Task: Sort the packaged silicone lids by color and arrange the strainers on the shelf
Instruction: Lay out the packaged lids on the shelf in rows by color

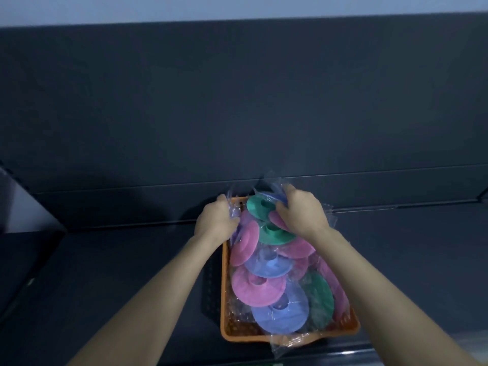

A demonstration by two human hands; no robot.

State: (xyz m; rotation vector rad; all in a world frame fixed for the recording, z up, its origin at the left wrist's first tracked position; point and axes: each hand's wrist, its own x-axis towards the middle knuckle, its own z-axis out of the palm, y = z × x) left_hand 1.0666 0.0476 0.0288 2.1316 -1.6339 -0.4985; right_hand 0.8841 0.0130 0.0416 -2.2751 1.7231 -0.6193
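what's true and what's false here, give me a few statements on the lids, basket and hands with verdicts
1. The lids lie in an orange basket. True.
2. Every lid is pink. False: pink, blue and green ones are mixed together.
3. The left hand grips plastic-wrapped lids at the basket's far left corner. True.
4. The right hand rests flat on the shelf. False: it holds wrapped lids above the basket's far end.
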